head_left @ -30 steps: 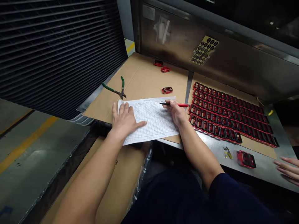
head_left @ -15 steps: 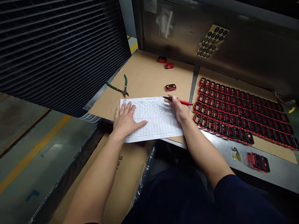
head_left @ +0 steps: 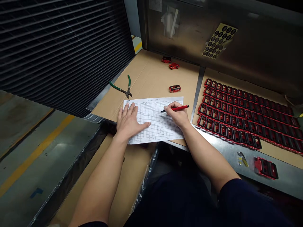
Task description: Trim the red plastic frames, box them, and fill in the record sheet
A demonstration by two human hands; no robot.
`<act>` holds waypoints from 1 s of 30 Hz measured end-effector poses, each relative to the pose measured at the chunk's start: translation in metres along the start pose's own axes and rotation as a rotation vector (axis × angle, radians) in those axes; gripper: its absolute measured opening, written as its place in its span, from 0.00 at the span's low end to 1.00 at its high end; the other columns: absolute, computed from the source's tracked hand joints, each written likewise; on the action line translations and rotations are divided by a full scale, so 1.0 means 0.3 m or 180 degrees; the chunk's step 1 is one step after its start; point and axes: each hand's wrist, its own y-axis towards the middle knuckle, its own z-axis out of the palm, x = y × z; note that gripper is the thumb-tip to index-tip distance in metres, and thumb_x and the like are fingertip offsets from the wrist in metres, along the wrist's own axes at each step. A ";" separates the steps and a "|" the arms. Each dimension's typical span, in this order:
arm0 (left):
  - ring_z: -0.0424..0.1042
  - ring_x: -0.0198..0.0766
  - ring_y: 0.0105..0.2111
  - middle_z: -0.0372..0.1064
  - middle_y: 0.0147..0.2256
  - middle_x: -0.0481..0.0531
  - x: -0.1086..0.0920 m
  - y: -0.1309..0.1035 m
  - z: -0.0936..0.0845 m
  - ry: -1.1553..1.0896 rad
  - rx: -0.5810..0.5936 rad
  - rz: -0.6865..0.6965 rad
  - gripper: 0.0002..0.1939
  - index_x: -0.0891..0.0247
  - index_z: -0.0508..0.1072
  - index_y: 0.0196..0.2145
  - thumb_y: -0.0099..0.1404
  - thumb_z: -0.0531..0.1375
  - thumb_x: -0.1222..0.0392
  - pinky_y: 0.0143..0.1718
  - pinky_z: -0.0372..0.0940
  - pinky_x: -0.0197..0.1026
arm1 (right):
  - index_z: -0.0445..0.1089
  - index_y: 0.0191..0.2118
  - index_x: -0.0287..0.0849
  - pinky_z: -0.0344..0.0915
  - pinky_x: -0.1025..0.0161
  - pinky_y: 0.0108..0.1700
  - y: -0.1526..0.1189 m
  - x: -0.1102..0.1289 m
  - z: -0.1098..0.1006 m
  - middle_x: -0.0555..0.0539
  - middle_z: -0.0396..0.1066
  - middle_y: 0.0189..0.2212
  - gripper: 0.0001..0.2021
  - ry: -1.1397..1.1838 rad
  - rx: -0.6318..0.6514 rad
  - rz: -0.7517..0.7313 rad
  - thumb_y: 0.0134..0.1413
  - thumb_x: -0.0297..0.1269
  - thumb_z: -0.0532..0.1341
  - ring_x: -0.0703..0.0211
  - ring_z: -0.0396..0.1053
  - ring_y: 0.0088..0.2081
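Observation:
A white sheet printed with a grid (head_left: 151, 126) lies on the cardboard near its front edge. My left hand (head_left: 129, 122) rests flat on the sheet's left part, fingers spread. Over the right part, my right hand (head_left: 178, 116) grips a red pen (head_left: 181, 107), its black tip pointing left just above or on the grid; contact is too small to tell. Green-handled cutters (head_left: 125, 90) lie open beyond the sheet's upper left corner. Behind the sheet sits a red and black part (head_left: 175, 88).
Two more red and black parts (head_left: 166, 59) lie at the back. Rows of such parts (head_left: 232, 115) cover the right cardboard. A yellow tool (head_left: 242, 159) and larger red pieces (head_left: 266, 168) lie on the metal edge. A black slatted rack (head_left: 66, 50) stands left.
My right hand has turned the pen and brought its tip left and down over the grid. My left hand stays flat on the sheet. The view has shifted slightly.

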 end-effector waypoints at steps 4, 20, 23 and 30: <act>0.37 0.52 0.73 0.42 0.72 0.59 -0.005 0.000 0.008 0.0010 -0.0070 -0.0028 0.51 0.69 0.55 0.69 0.60 0.53 0.29 0.73 0.33 0.57 | 0.72 0.30 0.43 0.66 0.60 0.37 -0.005 -0.002 0.006 0.50 0.72 0.28 0.13 -0.0175 0.0138 -0.0083 0.52 0.48 0.67 0.58 0.70 0.33; 0.36 0.56 0.73 0.40 0.73 0.59 -0.075 0.026 -0.028 -0.0117 0.0165 0.0265 0.40 0.62 0.60 0.67 0.61 0.58 0.43 0.72 0.36 0.59 | 0.71 0.28 0.45 0.57 0.47 0.64 0.002 -0.003 0.025 0.49 0.74 0.30 0.09 -0.0079 0.0438 0.0101 0.53 0.43 0.62 0.47 0.67 0.60; 0.41 0.55 0.72 0.47 0.71 0.61 -0.083 0.019 0.000 -0.0207 -0.0118 0.0259 0.40 0.65 0.62 0.66 0.62 0.57 0.40 0.72 0.38 0.58 | 0.71 0.28 0.44 0.61 0.49 0.60 -0.003 -0.007 0.026 0.49 0.75 0.33 0.08 -0.0217 0.0338 0.0027 0.50 0.43 0.62 0.48 0.71 0.53; 0.41 0.54 0.73 0.47 0.71 0.59 -0.103 0.015 0.006 -0.0321 -0.0154 0.0048 0.45 0.62 0.63 0.65 0.58 0.60 0.33 0.72 0.36 0.59 | 0.71 0.30 0.45 0.66 0.53 0.51 -0.042 0.037 0.030 0.49 0.75 0.33 0.05 -0.0596 0.0026 -0.0379 0.50 0.40 0.62 0.51 0.73 0.45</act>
